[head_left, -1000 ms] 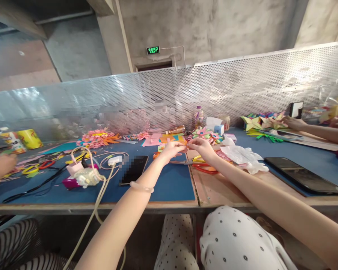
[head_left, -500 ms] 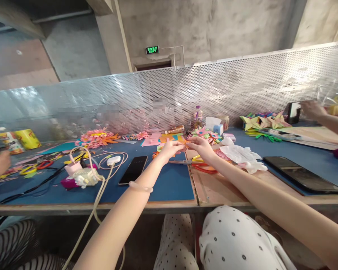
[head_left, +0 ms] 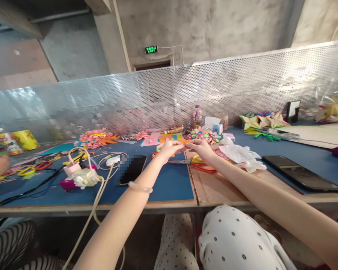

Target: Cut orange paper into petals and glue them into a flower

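Perforated metal screening (head_left: 242,82) backs a long blue-topped table (head_left: 163,183) strewn with paper flowers (head_left: 97,138), a crumpled white tissue (head_left: 240,154) and a dark phone (head_left: 301,174). Red-handled scissors (head_left: 198,165) lie just below the hands. Left hand (head_left: 170,149) and right hand (head_left: 201,147) meet fingertip to fingertip — both pinching a small orange paper piece (head_left: 183,141) above the table's middle.

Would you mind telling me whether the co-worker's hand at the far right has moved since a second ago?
Yes. It rested beside the paper stars, then reached toward the black stand; now it is gone from view, withdrawn rightward.
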The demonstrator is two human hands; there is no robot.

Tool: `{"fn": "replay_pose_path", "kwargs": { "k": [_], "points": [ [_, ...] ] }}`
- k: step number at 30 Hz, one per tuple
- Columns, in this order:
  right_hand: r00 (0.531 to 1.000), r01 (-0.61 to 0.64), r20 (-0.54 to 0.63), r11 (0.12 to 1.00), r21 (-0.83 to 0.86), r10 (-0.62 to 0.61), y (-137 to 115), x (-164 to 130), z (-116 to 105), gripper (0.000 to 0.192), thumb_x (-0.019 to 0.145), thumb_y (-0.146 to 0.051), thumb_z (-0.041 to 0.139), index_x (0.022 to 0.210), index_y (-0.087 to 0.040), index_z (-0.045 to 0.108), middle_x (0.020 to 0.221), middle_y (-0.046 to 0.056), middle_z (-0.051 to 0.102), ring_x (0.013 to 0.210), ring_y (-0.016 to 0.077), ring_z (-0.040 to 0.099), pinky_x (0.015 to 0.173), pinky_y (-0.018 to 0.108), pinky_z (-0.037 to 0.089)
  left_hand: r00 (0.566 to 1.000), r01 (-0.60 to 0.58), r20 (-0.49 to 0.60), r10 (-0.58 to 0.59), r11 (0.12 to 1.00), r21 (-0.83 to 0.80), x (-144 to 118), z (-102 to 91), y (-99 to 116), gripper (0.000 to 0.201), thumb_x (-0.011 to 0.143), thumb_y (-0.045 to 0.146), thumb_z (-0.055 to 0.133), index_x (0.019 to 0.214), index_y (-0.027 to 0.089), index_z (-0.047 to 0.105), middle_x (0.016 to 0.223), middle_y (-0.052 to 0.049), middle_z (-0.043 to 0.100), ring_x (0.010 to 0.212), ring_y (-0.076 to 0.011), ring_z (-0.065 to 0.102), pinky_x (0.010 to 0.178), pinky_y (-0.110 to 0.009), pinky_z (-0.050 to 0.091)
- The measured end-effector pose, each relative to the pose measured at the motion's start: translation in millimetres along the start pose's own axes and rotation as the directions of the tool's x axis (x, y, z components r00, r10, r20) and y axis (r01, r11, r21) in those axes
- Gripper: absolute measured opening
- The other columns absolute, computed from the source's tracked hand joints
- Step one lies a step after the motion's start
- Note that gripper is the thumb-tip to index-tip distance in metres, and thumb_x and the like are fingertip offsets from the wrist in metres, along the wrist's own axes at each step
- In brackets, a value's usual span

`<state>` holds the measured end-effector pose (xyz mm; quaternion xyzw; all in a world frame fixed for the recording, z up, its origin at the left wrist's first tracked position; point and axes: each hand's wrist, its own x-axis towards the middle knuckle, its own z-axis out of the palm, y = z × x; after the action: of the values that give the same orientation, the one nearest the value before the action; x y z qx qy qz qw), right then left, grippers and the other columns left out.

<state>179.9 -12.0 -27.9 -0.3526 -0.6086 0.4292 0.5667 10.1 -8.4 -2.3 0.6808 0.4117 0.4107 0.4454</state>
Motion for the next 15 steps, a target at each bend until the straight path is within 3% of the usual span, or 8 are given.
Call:
{"fn": "replay_pose_path", "kwargs": {
  "k": [5,10,15],
  "points": [
    [0.999,-0.031,0.02,0.998,-0.048,0.032,-5.8,-1.4,-2.3,0.022,0.063,-0.037,0.073,0.064,-0.016,0.066,0.068,0.003,0.065,0.068,0.0151,0.058,0.07,0.03,0.045,0.997,0.046,0.061,-0.056,0.988,0.147,-6.2,-3.4,10.0,0.018,0.073,0.034,0.065,0.084,0.02,0.07,0.092,-0.007,0.073,0.088,-0.0198,0.067,0.075,-0.031,0.047],
    [0.995,0.005,0.101,0.992,-0.127,0.007,-10.8,0.1,-9.6,0.019,0.06,-0.032,0.072,0.055,-0.015,0.064,0.059,0.0,0.059,0.064,0.0137,0.054,0.066,0.029,0.041,0.988,-0.033,0.153,-0.011,0.961,0.276,-8.4,-4.8,12.1,0.021,0.069,0.033,0.068,0.081,0.017,0.069,0.086,-0.008,0.073,0.081,-0.0188,0.066,0.071,-0.029,0.046],
    [0.988,0.012,0.156,0.989,-0.149,0.012,-9.5,1.8,-11.8,0.024,0.065,-0.039,0.07,0.065,-0.015,0.067,0.064,0.001,0.06,0.065,0.0135,0.053,0.066,0.028,0.041,0.989,-0.063,0.143,0.023,0.958,0.28,-4.4,-6.5,6.4,0.024,0.068,0.035,0.069,0.082,0.015,0.068,0.086,-0.007,0.072,0.08,-0.0179,0.065,0.07,-0.028,0.046]
  ]
}}
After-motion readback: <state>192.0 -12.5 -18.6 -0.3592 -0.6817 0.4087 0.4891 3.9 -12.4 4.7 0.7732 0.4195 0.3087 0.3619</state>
